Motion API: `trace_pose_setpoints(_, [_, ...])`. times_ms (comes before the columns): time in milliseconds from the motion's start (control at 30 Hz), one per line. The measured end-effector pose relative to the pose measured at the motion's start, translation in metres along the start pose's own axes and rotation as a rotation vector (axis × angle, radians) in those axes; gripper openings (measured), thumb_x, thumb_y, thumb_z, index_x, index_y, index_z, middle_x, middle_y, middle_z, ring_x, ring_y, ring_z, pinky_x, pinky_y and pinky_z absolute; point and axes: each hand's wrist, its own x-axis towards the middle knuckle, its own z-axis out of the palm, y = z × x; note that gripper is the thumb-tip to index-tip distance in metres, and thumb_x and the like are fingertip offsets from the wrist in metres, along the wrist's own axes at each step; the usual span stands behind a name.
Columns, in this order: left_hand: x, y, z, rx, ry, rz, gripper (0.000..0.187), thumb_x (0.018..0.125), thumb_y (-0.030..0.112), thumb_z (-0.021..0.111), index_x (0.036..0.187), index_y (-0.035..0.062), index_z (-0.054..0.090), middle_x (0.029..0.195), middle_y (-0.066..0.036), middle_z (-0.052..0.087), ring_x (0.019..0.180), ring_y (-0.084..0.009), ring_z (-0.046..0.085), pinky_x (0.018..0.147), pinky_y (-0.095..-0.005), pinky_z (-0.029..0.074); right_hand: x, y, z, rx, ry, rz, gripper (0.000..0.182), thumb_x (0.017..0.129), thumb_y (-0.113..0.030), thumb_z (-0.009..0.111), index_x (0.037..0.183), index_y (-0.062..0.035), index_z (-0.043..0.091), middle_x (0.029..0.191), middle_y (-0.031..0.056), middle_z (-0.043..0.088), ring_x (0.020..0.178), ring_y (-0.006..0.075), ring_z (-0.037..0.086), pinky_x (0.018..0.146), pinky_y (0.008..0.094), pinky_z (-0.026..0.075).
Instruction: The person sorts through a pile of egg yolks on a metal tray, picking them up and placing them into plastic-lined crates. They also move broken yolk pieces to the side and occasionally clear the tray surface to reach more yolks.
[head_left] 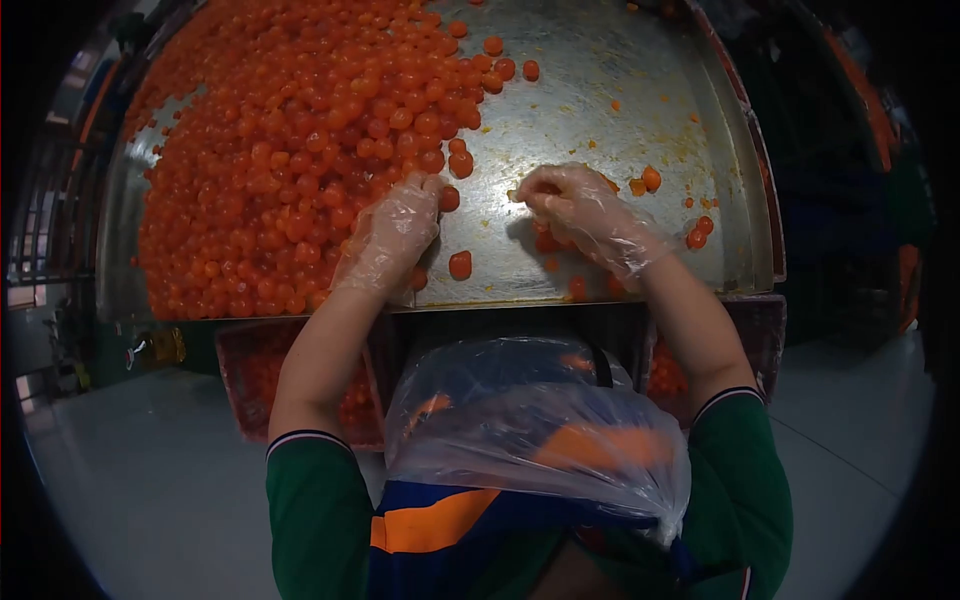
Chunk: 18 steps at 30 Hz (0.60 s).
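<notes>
Many glossy orange-red egg yolks (310, 150) are heaped over the left side of a metal tray (580, 60). My left hand (392, 238), in a clear plastic glove, is at the right edge of the heap, with curled fingers closed against one egg yolk (449, 199). A single yolk (460, 265) lies to its right. My right hand (590, 212), gloved the same way, is over the tray's middle right. Its thumb and fingers are pinched, with a tiny pale bit at the tips that I cannot make out. Several yolks (546, 242) lie partly hidden beneath this hand.
Small yolk pieces (651, 179) and a few yolks (697, 238) lie at the tray's right, among yellow smears. Below the tray's front edge stand a left crate (235, 385) and a right crate (765, 335), both holding orange-red yolks. A clear plastic apron (530, 400) covers my lap.
</notes>
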Motion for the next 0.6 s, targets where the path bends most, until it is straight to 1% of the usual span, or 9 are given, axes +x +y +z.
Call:
trace_pose_setpoints(100, [0.008, 0.008, -0.006, -0.446, -0.008, -0.301, 0.030, 0.094, 0.021, 0.047, 0.120, 0.0118, 0.060, 0.108, -0.012, 0.060, 0.091, -0.0195, 0.055, 0.083, -0.0355, 0.047, 0.036, -0.003, 0.020, -0.293, 0.187, -0.303, 0.020, 0.091, -0.023, 0.059, 0.104, -0.0126, 0.071, 0.105, 0.0090, 0.068, 0.099, 0.0236, 0.063, 0.087, 0.0353, 0.050])
trace_pose_setpoints(167, [0.024, 0.006, -0.009, -0.225, 0.058, -0.119, 0.031, 0.093, 0.022, 0.049, 0.120, 0.0113, 0.060, 0.104, -0.012, 0.061, 0.088, -0.0199, 0.056, 0.084, -0.0361, 0.046, 0.068, -0.003, 0.035, -0.539, 0.318, -0.495, 0.025, 0.092, -0.025, 0.058, 0.110, -0.0118, 0.069, 0.104, 0.0114, 0.067, 0.100, 0.0273, 0.063, 0.084, 0.0388, 0.050])
trace_pose_setpoints(200, [0.027, 0.008, -0.012, -0.015, 0.129, 0.049, 0.031, 0.092, 0.023, 0.051, 0.119, 0.0109, 0.060, 0.099, -0.012, 0.062, 0.086, -0.0204, 0.057, 0.084, -0.0366, 0.046, 0.072, -0.012, 0.040, -0.539, 0.316, -0.498, 0.025, 0.092, -0.025, 0.058, 0.110, -0.0118, 0.069, 0.104, 0.0114, 0.067, 0.100, 0.0273, 0.063, 0.084, 0.0388, 0.050])
trace_pose_setpoints(267, [0.028, 0.015, -0.011, 0.054, 0.076, 0.035, 0.032, 0.091, 0.021, 0.052, 0.119, 0.0081, 0.060, 0.095, -0.011, 0.062, 0.085, -0.0206, 0.058, 0.083, -0.0365, 0.047, 0.076, -0.030, 0.046, -0.780, 0.074, -0.272, 0.028, 0.092, -0.028, 0.056, 0.114, -0.0154, 0.066, 0.102, 0.0116, 0.067, 0.101, 0.0287, 0.062, 0.085, 0.0405, 0.049])
trace_pose_setpoints(367, [0.032, 0.025, -0.020, 0.102, -0.071, -0.010, 0.030, 0.093, 0.019, 0.052, 0.115, -0.0002, 0.059, 0.087, -0.011, 0.062, 0.082, -0.0212, 0.060, 0.072, -0.0334, 0.049, 0.088, -0.023, 0.046, -0.888, 0.075, -0.234, 0.031, 0.088, -0.023, 0.055, 0.117, -0.0153, 0.061, 0.103, 0.0116, 0.067, 0.101, 0.0295, 0.062, 0.086, 0.0412, 0.048])
trace_pose_setpoints(433, [0.042, 0.003, -0.008, -0.780, -0.290, -0.238, 0.030, 0.096, 0.023, 0.048, 0.113, 0.0006, 0.057, 0.082, -0.012, 0.062, 0.079, -0.0218, 0.059, 0.058, -0.0280, 0.049, 0.086, -0.018, 0.035, -0.729, 0.085, -0.251, 0.027, 0.086, -0.016, 0.057, 0.112, -0.0129, 0.061, 0.099, 0.0122, 0.067, 0.089, 0.0268, 0.065, 0.072, 0.0383, 0.052])
trace_pose_setpoints(500, [0.041, -0.007, -0.005, -1.111, -0.227, -0.397, 0.035, 0.098, 0.032, 0.045, 0.115, 0.0031, 0.054, 0.087, -0.010, 0.061, 0.076, -0.0212, 0.057, 0.048, -0.0253, 0.046, 0.076, -0.019, 0.025, 0.225, 0.171, -0.060, 0.025, 0.085, -0.009, 0.059, 0.110, -0.0130, 0.061, 0.096, 0.0109, 0.066, 0.074, 0.0193, 0.066, 0.053, 0.0303, 0.050])
trace_pose_setpoints(533, [0.043, -0.014, 0.003, -1.391, -0.238, -0.423, 0.040, 0.098, 0.037, 0.043, 0.121, 0.0056, 0.051, 0.101, -0.014, 0.061, 0.082, -0.0256, 0.062, 0.051, -0.0281, 0.051, 0.071, -0.023, 0.027, 0.508, 0.201, -0.191, 0.028, 0.086, -0.006, 0.061, 0.113, -0.0128, 0.060, 0.098, 0.0120, 0.063, 0.068, 0.0130, 0.064, 0.043, 0.0233, 0.046])
trace_pose_setpoints(600, [0.033, -0.013, 0.007, -1.785, -0.323, -0.366, 0.048, 0.098, 0.046, 0.041, 0.127, 0.0098, 0.049, 0.118, -0.016, 0.059, 0.097, -0.0318, 0.065, 0.066, -0.0378, 0.061, 0.086, -0.027, 0.041, 0.266, 0.258, -0.447, 0.025, 0.085, -0.016, 0.068, 0.109, -0.0144, 0.064, 0.118, 0.0134, 0.060, 0.096, 0.0233, 0.065, 0.073, 0.0315, 0.056])
